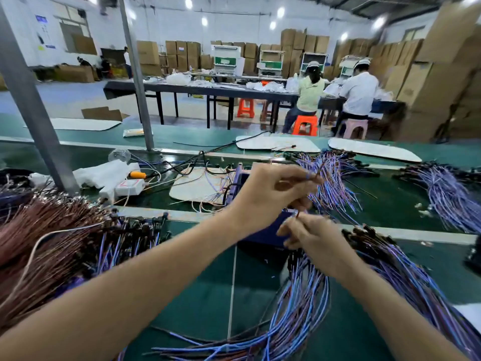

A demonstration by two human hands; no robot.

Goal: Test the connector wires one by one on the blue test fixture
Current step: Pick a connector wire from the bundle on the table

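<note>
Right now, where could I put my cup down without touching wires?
Bare green mat lies between the brown wire heap and the near blue wire bundle, and again between the middle purple pile and the right purple pile. Around the blue test fixture, where the left hand and right hand work, it is crowded.

The test fixture (263,234) sits mid-tabletop (203,295). Left of it lies a heap of wires (52,243); before it, rightward, a second bundle (307,295). Behind it to the right lies a third bundle (331,178); behind-left, a pad (192,190) and power strip (128,187). Above it, the left hand (270,188) and right hand (309,235) pinch a wire (297,213).
</note>
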